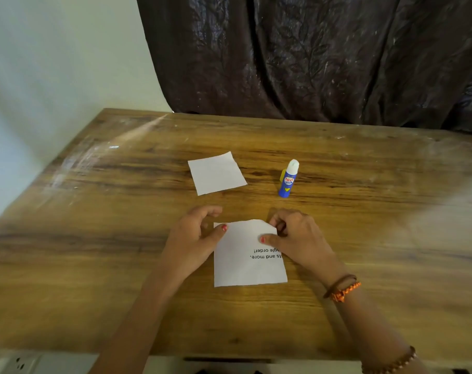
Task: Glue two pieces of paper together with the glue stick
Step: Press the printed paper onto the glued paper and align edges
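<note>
On the wooden tabletop (121, 252), the left hand (193, 236) and right hand (297, 236) each pinch a far corner of the printed paper (247, 263) between thumb and curled fingers, while the blank paper (216, 173) lies beyond and the uncapped glue stick (288, 179) stands just right of it.

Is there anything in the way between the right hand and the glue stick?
No, nothing visible. The glue stick stands upright beyond the right hand, with only bare table between them. The blank paper lies off to the left, out of that path.
</note>
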